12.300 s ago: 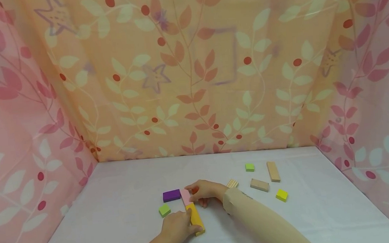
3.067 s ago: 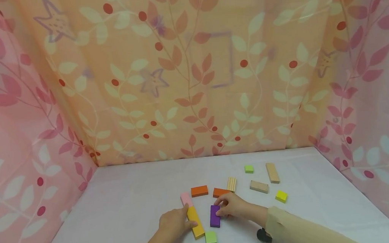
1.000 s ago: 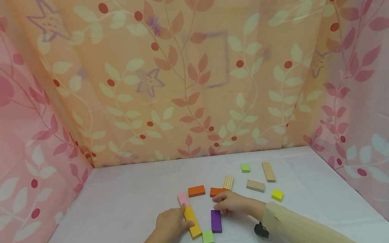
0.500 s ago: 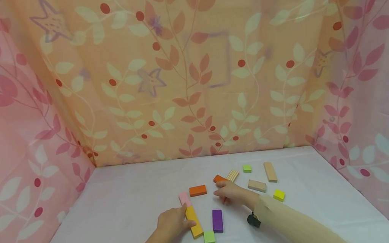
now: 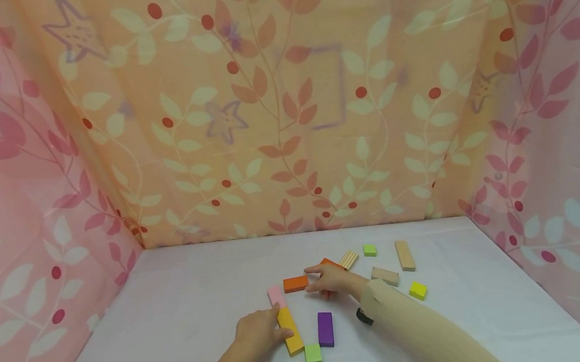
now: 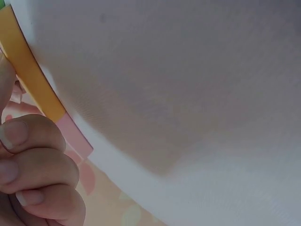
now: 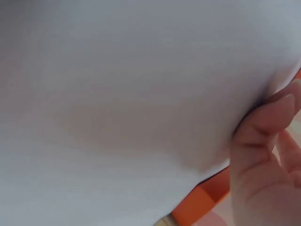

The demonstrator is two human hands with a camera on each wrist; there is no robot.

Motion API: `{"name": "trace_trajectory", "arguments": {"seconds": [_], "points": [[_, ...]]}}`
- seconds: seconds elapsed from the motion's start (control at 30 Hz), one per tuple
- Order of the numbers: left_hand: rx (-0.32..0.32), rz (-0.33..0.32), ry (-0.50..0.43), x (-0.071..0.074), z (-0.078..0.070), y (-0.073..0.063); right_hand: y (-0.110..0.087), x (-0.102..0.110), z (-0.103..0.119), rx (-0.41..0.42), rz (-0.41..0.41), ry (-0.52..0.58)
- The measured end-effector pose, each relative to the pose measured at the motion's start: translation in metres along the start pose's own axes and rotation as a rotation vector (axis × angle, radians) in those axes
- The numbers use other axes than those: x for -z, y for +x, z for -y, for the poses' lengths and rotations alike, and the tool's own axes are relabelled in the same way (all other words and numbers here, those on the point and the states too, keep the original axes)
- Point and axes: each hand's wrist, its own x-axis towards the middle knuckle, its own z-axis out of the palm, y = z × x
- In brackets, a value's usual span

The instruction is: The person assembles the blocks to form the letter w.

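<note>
In the head view my left hand [image 5: 257, 332] pinches the ends of a long yellow block [image 5: 290, 330] on the white table. A pink block [image 5: 276, 296] continues its line at the far end. Near its front end sits a green block [image 5: 313, 354], with an upright-lying purple block [image 5: 325, 329] at that one's far right corner. My right hand [image 5: 332, 280] reaches to the right end of an orange block [image 5: 295, 284], index finger and thumb apart at its corners. Behind this hand, partly hidden, lies a second orange block [image 7: 200, 202].
A ribbed pale wooden piece [image 5: 349, 259] touches the second orange block. Farther right lie a small green block [image 5: 369, 250], two plain wooden blocks, one long [image 5: 405, 255] and one shorter [image 5: 385, 276], and a yellow block [image 5: 418, 291]. Patterned cloth walls [image 5: 285, 119] enclose the table.
The purple and green blocks have come from the left to the right of the yellow one. The right hand let go of the purple block, pushed the second orange block back, then moved left.
</note>
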Motion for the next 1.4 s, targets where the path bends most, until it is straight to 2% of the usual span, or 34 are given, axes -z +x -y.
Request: {"name": "trace_trajectory", "arguments": {"seconds": [0.2,0.83,1.17,1.4], "points": [[0.014,0.018,-0.007,0.0,-0.001,0.002,0.002,0.002,0.006,-0.055,0.004,-0.031],[0.025,0.026,-0.001,0.002,-0.001,0.001,0.01,0.001,0.006,-0.076,-0.019,-0.027],[0.016,0.022,0.002,0.001,-0.001,0.002,0.01,0.0,0.005,-0.069,-0.018,-0.038],[0.03,0.036,-0.014,0.003,-0.002,0.001,0.007,0.001,0.0,-0.027,-0.008,-0.034]]}}
